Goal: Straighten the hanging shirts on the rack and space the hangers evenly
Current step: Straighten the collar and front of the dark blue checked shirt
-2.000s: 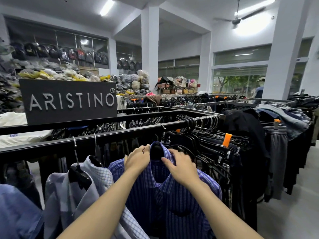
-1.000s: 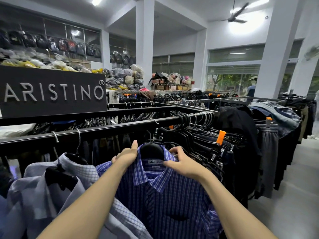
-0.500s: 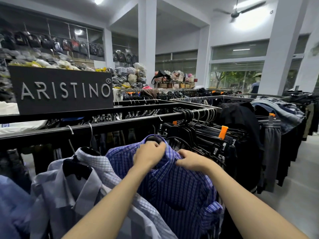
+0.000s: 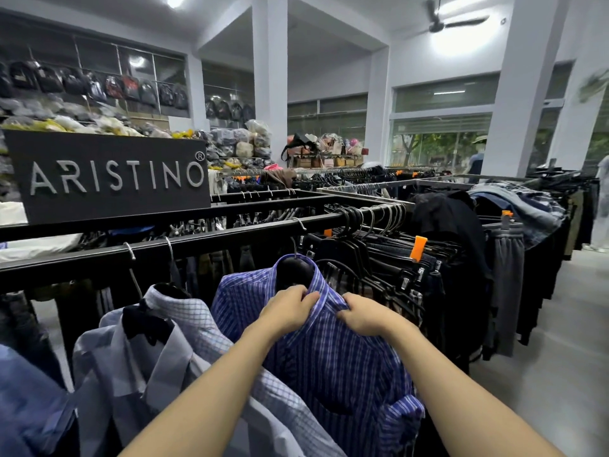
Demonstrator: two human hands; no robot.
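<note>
A blue striped shirt (image 4: 333, 357) hangs on a black hanger (image 4: 293, 270) from the black rack rail (image 4: 214, 239). My left hand (image 4: 288, 310) grips the left side of its collar near the front. My right hand (image 4: 364, 315) pinches the right collar edge close beside it. To the left hang a pale checked shirt (image 4: 194, 324) and a light blue-grey shirt (image 4: 131, 357), each on a black hanger with a metal hook over the rail. A darker blue shirt (image 4: 26, 400) shows at the far left edge.
To the right of the striped shirt, several black hangers with dark trousers (image 4: 395, 258) crowd the rail. A black brand sign (image 4: 108, 176) stands behind the rack. More racks of dark clothes (image 4: 510, 258) fill the right side, with grey floor (image 4: 543, 374) beyond.
My hands have gone from the shirt's shoulders to the collar front, drawing its two sides together. The shirt has turned slightly on its hanger.
</note>
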